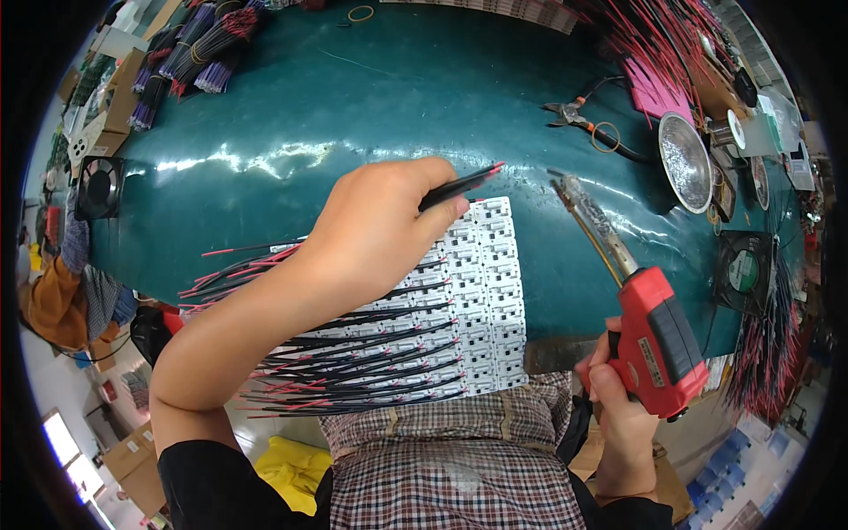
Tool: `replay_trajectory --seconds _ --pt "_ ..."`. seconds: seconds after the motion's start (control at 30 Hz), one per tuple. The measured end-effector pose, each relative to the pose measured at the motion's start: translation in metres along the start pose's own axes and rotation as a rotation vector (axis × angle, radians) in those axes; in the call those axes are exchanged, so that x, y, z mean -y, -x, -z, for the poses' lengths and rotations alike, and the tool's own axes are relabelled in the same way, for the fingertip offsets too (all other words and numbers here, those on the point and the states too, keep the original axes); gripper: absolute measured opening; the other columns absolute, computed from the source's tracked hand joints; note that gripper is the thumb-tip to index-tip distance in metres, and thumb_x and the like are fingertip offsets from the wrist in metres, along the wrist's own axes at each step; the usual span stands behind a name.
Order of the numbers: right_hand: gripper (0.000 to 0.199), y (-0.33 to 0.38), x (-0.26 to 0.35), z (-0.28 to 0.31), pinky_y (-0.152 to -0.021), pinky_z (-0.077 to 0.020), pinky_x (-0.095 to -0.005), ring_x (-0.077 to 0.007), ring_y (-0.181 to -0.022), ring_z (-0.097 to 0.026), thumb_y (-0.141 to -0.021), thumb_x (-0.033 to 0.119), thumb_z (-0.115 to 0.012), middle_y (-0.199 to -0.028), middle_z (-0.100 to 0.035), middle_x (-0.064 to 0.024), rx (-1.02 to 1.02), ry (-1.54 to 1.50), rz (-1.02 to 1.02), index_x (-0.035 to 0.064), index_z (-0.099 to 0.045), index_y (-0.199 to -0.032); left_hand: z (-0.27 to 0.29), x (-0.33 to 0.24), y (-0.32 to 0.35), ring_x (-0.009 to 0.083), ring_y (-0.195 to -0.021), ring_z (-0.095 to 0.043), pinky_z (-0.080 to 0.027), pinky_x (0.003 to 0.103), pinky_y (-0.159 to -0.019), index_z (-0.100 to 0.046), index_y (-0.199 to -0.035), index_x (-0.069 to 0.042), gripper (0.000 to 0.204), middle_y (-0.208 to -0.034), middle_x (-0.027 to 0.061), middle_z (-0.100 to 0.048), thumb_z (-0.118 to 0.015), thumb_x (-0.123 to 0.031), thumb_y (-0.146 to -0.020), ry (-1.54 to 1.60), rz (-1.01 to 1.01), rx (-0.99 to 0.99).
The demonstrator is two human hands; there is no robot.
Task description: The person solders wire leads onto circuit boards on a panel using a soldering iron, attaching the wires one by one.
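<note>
My left hand [375,234] pinches a thin black and red wire pair [459,185], its tip held over the top row of a white circuit board panel [490,291]. Many black and red wires [353,362] lie soldered across the panel's left side and fan out past its left edge. My right hand [618,406] grips a red soldering gun [658,340] by its handle near the table's front edge. The gun's long metal tip [565,190] points up, a little to the right of the panel's top corner and apart from the wire.
The green table [353,115] bears bundles of purple and black wires [190,49] at the far left, cutters [570,115], a round metal dish [685,159] and red wire heaps [658,44] at the right. Small fans [99,187] [744,269] sit at both edges.
</note>
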State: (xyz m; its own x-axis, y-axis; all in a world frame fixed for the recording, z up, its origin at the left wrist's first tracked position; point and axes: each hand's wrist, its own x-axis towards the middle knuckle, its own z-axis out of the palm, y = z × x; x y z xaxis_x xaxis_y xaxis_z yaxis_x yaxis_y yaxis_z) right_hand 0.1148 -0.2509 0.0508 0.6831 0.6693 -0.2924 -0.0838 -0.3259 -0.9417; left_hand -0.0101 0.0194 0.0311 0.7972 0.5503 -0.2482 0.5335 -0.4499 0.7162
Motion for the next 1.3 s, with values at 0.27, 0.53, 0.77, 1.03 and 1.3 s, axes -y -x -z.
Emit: replay_trajectory --seconds 0.27,0.53,0.77,1.03,1.3 --pt "0.042 0.0 0.0 -0.007 -0.052 -0.0457 -0.0256 -0.0102 -0.054 -0.05 -0.085 0.007 -0.07 -0.081 -0.06 -0.0117 0.036 -0.029 -0.06 -0.0061 -0.054 -0.121 -0.017 0.007 -0.005 0.0214 -0.058 -0.058 -0.045 0.034 -0.059 -0.063 -0.087 0.001 0.019 -0.066 0.0121 -0.063 -0.073 -0.015 -0.087 -0.042 -0.132 -0.14" --pt "0.028 0.002 -0.012 -0.006 -0.048 -0.042 -0.0247 -0.0102 -0.051 -0.049 -0.09 0.003 -0.065 -0.075 -0.059 -0.0103 0.073 0.109 -0.048 -0.0058 -0.056 -0.114 -0.022 0.011 -0.007 0.0228 -0.056 -0.057 -0.044 0.035 -0.056 -0.062 -0.083 0.001 0.021 -0.066 0.0135 -0.063 -0.075 -0.015 -0.083 -0.042 -0.076 -0.123" --pt "0.023 -0.003 -0.008 -0.01 -0.048 -0.0422 -0.0243 -0.0091 -0.051 -0.049 -0.091 0.003 -0.065 -0.076 -0.06 -0.0091 0.086 0.1 -0.084 -0.0055 -0.057 -0.11 -0.025 0.013 -0.008 0.0255 -0.056 -0.059 -0.044 0.036 -0.055 -0.062 -0.082 0.001 0.021 -0.065 0.0142 -0.063 -0.075 -0.016 -0.082 -0.074 -0.112 -0.146" --pt "0.018 -0.006 -0.006 -0.014 -0.048 -0.043 -0.0237 -0.0086 -0.051 -0.05 -0.091 0.002 -0.064 -0.076 -0.06 -0.0088 0.072 0.062 -0.099 -0.0049 -0.059 -0.106 -0.026 0.011 -0.009 0.027 -0.055 -0.059 -0.044 0.037 -0.054 -0.062 -0.079 0.001 0.022 -0.063 0.0147 -0.06 -0.075 -0.017 -0.081 -0.105 -0.129 -0.168" --pt "0.015 -0.008 -0.006 -0.015 -0.046 -0.042 -0.024 -0.0081 -0.047 -0.047 -0.091 0.001 -0.063 -0.073 -0.059 -0.0083 0.073 0.065 -0.07 -0.0051 -0.058 -0.103 -0.028 0.012 -0.007 0.0276 -0.056 -0.06 -0.046 0.037 -0.055 -0.062 -0.08 0.001 0.019 -0.064 0.0159 -0.061 -0.074 -0.014 -0.079 -0.099 -0.137 -0.184"
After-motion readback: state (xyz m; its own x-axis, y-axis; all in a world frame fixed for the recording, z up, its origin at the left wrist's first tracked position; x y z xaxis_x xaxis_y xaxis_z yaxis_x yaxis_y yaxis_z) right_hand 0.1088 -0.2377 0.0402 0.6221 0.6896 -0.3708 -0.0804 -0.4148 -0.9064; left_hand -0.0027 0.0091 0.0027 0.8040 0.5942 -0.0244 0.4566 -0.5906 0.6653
